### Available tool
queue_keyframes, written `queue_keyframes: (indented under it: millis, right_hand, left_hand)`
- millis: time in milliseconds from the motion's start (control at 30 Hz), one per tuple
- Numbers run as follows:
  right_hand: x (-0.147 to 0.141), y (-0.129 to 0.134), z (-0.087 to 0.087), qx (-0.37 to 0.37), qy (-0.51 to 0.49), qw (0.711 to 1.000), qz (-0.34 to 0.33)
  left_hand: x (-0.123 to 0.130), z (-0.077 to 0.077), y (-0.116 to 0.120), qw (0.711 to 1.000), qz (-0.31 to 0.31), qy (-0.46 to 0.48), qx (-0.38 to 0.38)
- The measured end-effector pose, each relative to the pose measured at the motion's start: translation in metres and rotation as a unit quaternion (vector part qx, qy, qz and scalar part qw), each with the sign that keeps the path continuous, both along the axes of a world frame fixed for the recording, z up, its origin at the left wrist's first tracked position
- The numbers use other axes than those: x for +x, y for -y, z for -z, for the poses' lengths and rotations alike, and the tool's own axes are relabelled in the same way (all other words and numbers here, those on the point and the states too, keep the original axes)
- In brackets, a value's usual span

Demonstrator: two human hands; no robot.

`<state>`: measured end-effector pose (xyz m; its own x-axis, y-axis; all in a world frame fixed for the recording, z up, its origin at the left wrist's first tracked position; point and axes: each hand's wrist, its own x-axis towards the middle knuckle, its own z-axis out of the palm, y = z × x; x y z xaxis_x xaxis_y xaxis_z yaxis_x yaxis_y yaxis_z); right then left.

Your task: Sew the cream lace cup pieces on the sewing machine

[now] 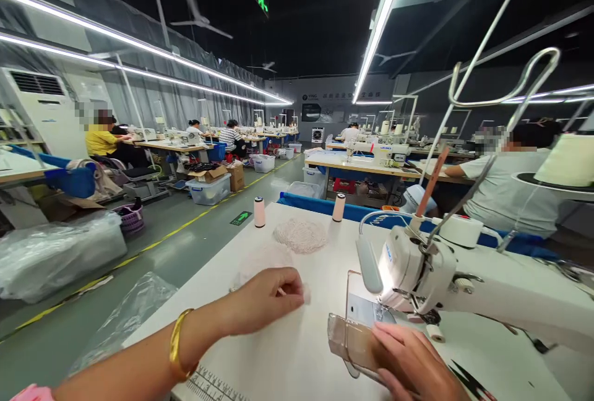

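My left hand [271,299] is above the white table, its fingers curled and thumb pressed to the fingertips. A small pale scrap [306,293] shows at the fingertips, too blurred to make out fully. Beside and behind this hand lies sheer pale material [264,258], with a heap of small pale pieces [301,235] farther back. My right hand [415,357] is in front of the sewing machine [408,265], its fingers closed about a brownish see-through plastic plate [348,339]. The machine's lamp is lit; the needle area is partly hidden.
Two pale pink thread spools [258,212] stand at the table's far edge. Black scissors [468,379] lie by my right hand. A printed ruler [213,385] marks the near edge. Plastic bags [60,252] lie on the floor at left. A co-worker [510,184] sits at right.
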<state>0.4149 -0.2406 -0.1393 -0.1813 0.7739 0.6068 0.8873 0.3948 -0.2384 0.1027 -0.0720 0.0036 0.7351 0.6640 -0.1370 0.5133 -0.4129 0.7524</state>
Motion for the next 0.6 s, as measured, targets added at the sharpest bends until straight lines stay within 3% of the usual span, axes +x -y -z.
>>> queue_keyframes:
  millis: [33, 67, 133, 200, 233, 333, 500, 600]
  right_hand:
    - [-0.011, 0.004, -0.006, -0.021, -0.049, 0.998, -0.015]
    - [-0.021, 0.008, -0.013, -0.054, -0.106, 0.992, -0.029]
    - [-0.036, 0.014, -0.028, -0.156, -0.263, 0.952, -0.020]
    - [-0.043, 0.016, -0.043, -0.259, -0.384, 0.886, -0.016]
    - [-0.044, 0.015, -0.050, -0.289, -0.417, 0.862, -0.007]
    - [-0.039, 0.011, -0.063, -0.319, -0.469, 0.823, -0.005]
    - [-0.036, 0.005, -0.071, -0.293, -0.424, 0.857, -0.007]
    - [-0.038, 0.006, -0.072, -0.298, -0.386, 0.873, 0.023]
  left_hand:
    - [0.009, -0.002, 0.014, 0.991, 0.037, 0.063, -0.114]
    - [0.017, -0.003, 0.026, 0.964, 0.055, 0.127, -0.226]
    - [0.033, 0.000, 0.042, 0.897, 0.063, 0.197, -0.390]
    - [0.047, 0.009, 0.043, 0.851, 0.046, 0.221, -0.475]
    - [0.055, 0.015, 0.038, 0.841, 0.039, 0.218, -0.493]
    - [0.076, 0.032, 0.020, 0.862, 0.067, 0.166, -0.474]
    - [0.100, 0.038, 0.026, 0.933, 0.239, 0.063, -0.262]
    - [0.109, 0.042, 0.037, 0.967, 0.221, 0.073, -0.101]
